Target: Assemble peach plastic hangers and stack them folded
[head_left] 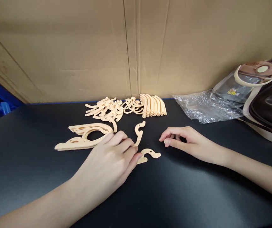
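Note:
My left hand [117, 158] is at the middle of the black table, palm down, its fingers and thumb closed on the lower end of a cream plastic hanger hook [139, 134]. Beside the thumb lies a second curved hanger piece [152, 152], its near end partly covered. To the left, folded cream hangers [79, 145] are spread on the tabletop, partly behind my knuckles. My right hand [185, 139] rests to the right, fingers curled with the thumb close to the index finger; nothing shows in it. The left fingertips are partly hidden.
Behind the hands sit a loose heap of cream pieces [107, 107], several ring-like pieces [133, 105] and a neat row of curved arms [153, 105]. Clear plastic wrapping [207, 106], a bottle [242, 84] and a dark bag [271, 106] are at the right. Cardboard [79, 47] backs the table.

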A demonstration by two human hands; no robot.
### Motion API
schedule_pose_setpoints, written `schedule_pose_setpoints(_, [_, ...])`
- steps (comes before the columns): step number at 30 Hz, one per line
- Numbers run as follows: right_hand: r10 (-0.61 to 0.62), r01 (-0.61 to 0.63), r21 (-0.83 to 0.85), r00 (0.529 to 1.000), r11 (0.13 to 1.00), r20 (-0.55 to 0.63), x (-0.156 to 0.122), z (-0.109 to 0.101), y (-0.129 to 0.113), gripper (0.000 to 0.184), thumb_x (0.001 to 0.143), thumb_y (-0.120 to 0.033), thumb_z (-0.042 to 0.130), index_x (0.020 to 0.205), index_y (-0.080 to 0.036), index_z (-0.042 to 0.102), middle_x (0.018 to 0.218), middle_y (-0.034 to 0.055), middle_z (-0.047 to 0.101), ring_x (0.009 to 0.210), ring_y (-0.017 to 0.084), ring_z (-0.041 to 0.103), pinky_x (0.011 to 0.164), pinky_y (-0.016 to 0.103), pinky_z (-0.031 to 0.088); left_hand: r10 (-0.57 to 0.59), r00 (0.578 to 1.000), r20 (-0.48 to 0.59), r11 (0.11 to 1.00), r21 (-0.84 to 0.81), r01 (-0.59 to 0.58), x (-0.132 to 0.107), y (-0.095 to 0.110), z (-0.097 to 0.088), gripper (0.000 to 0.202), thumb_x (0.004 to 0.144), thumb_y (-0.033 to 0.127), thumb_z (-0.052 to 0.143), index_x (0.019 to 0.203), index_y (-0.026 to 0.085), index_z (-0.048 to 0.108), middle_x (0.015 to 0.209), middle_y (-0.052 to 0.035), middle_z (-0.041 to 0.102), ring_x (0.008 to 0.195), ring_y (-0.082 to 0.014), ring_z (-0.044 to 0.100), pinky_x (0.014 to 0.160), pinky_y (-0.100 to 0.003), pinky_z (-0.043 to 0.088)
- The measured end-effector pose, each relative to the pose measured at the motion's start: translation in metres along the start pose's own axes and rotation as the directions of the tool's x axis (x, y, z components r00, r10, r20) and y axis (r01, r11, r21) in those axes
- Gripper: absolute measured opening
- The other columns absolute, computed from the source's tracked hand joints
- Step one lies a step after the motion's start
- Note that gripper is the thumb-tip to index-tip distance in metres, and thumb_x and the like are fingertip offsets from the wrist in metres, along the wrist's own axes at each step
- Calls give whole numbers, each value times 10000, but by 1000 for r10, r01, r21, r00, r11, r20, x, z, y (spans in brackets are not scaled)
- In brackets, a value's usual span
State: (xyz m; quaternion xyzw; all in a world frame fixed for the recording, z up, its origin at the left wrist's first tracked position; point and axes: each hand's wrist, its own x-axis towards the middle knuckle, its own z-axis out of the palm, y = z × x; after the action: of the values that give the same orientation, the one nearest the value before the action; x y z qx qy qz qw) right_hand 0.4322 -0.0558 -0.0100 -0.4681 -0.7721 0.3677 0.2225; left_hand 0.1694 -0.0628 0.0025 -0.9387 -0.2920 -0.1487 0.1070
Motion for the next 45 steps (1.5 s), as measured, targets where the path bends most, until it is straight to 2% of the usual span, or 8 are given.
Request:
schedule_pose_setpoints(7, [-207, 203, -198, 978, 959, 1, -4, 6, 0, 273, 978, -390, 505, 1162, -235, 634, 882, -13, 616, 717, 87, 563, 635, 210, 437, -39, 997, 71, 991, -125, 47, 0, -10, 1, 198, 935, 161, 549, 764, 158, 649, 736, -12, 632, 733, -210, 542, 686, -374, 442])
schedule_pose_setpoints(13, [-344, 336, -409, 937, 848, 56, -9, 16, -8, 271, 954, -388, 558, 1125, -210, 671, 917, 9, 631, 771, 110, 595, 690, 228, 442, -158, 983, 90, 952, -250, 176, 0, -9, 2, 206, 938, 103, 509, 1041, 166, 676, 777, -4, 598, 699, -171, 569, 627, -302, 434])
schedule_pose_setpoints(20, [-353, 309, -457, 936, 834, -11, -9, 19, -9, 186, 967, -312, 536, 907, -191, 664, 776, -12, 596, 681, 98, 550, 635, 220, 399, -155, 968, 198, 961, -199, 194, -2, -11, -4, 297, 931, 88, 462, 937, 225, 725, 750, -7, 569, 688, -182, 546, 617, -306, 406])
schedule_pose_setpoints(25, [-329, 272, -468, 943, 841, -42, -8, 18, -7, 200, 964, -339, 540, 888, -193, 654, 735, -20, 570, 655, 98, 524, 621, 224, 386, -45, 997, 60, 998, -29, 47, -7, -5, -1, 335, 876, 47, 404, 825, 184, 705, 721, -28, 580, 648, -204, 521, 607, -343, 388])
schedule_pose_setpoints(28, [-324, 262, -471, 945, 842, -53, -8, 17, -6, 184, 960, -332, 548, 901, -196, 657, 748, -21, 578, 669, 96, 532, 627, 222, 389, 7, 1000, -17, 999, 37, -6, -8, 1, 3, 298, 897, 110, 405, 946, 131, 698, 843, -72, 643, 760, -246, 573, 664, -387, 413])
schedule_pose_setpoints(34, [-301, 217, -494, 949, 842, -94, -6, 16, -4, 155, 949, -319, 560, 926, -199, 655, 753, -24, 577, 657, 91, 538, 584, 211, 382, -20, 998, -55, 997, -74, 16, -7, 2, 14, 224, 954, 201, 475, 1096, 144, 638, 991, -61, 659, 874, -228, 588, 752, -374, 430])
schedule_pose_setpoints(40, [-294, 196, -510, 948, 837, -119, -6, 16, 0, 320, 955, -348, 551, 1243, -218, 600, 780, -20, 578, 623, 92, 534, 553, 210, 394, -51, 999, -8, 992, -116, 50, -5, -1, 15, 225, 948, 158, 450, 1077, 145, 633, 993, -69, 651, 876, -232, 571, 761, -386, 434])
schedule_pose_setpoints(45, [-259, 180, -514, 962, 839, -87, -4, 15, 0, 249, 972, -353, 519, 1133, -223, 659, 783, -13, 572, 645, 96, 540, 558, 213, 387, -61, 998, -27, 988, -143, 56, -5, -1, 15, 207, 937, 154, 466, 1073, 145, 622, 1009, -65, 650, 890, -233, 574, 770, -386, 438])
